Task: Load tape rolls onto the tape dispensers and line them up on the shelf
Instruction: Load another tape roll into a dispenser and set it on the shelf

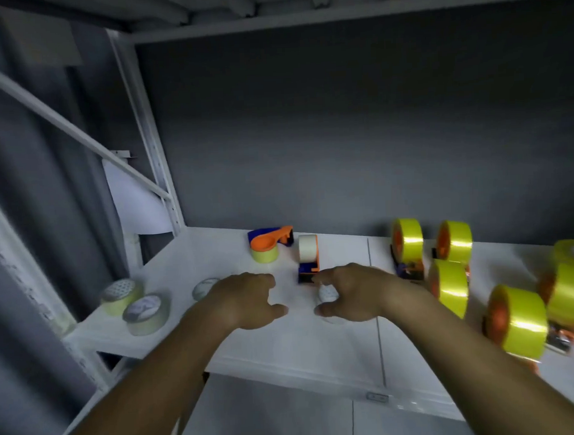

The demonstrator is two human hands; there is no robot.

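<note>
Fig. Head view of white shelf (284,342) w/ tape stock, mid-task.

Hands: left hand (250,301) and right hand (348,293) hovered apart over shelf centre, thumbs facing each other. Left fingers were loosely curled, holding nothing. Right fingers were curled above a small white tape roll (328,294); whether they touched or merely cupped it could not be told (motion blur).

Task items: white-roll dispenser (309,259), orange/blue, stood upright just beyond the hands at approx. 12 o'clock, already loaded. At 11 o'clock, an unloaded orange-blue dispenser (270,237) lay on top of a pale yellow roll (265,253). At 9 o'clock, three loose pale rolls lay flat: two near the left edge (121,295) (146,314), one partly hidden behind left wrist (205,288). At 3 o'clock, yellow loaded dispensers (408,245) stood in a rough cluster, not yet a clean line.

Handling (est.): rolls prob. light, stiff on the core, outer wrap smooth and slippery; a round roll set on edge would likely roll off. Best hold: thumb and fingers across the two flat faces, or through the core. Dispensers prob. light hard plastic, top-heavy once loaded; take by body/handle, keeping clear of the serrated cutter end. Sticky free tape end may snag fingers.
</note>
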